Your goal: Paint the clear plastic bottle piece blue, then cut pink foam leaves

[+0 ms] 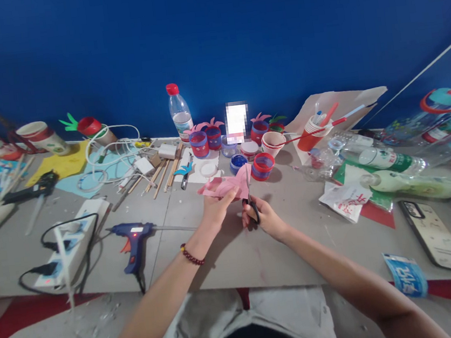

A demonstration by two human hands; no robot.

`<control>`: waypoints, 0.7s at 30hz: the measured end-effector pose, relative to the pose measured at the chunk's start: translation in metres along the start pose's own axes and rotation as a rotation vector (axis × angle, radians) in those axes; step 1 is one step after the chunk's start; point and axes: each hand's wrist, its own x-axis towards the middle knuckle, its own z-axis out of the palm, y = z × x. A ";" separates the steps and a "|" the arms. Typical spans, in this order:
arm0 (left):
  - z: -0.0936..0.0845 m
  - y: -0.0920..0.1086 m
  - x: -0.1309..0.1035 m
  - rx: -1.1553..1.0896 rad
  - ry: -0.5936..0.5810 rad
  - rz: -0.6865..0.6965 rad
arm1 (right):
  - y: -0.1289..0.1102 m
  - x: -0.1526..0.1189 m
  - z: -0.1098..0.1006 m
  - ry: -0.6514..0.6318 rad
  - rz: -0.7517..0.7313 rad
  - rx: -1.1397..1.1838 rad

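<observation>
My left hand (217,209) pinches a piece of pink paper (227,185) above the middle of the table. In my right hand (267,219) is a pair of scissors (251,205), fingers through the black handles. Its blades point up and away from me, against the right part of the paper. Just beyond the hands stand a red and blue painted cup (263,166) and a jar of dark blue paint (238,163). Farther back are small painted cups (199,145) topped with pink paper shapes.
A blue glue gun (134,242) with a lit red light lies to the left, near a power strip (73,243). Behind stands a water bottle (179,112). Rightward are a paper cup of markers (311,132), plastic bottles (387,158) and a phone (436,234).
</observation>
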 end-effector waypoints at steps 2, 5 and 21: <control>0.000 0.000 0.001 -0.010 -0.007 -0.003 | 0.000 0.000 0.001 0.005 -0.002 0.011; 0.001 0.000 0.001 -0.024 -0.011 -0.022 | -0.001 0.000 0.002 0.000 -0.009 0.018; 0.003 -0.008 -0.003 -0.070 -0.033 -0.065 | -0.002 0.000 0.002 0.001 -0.026 -0.004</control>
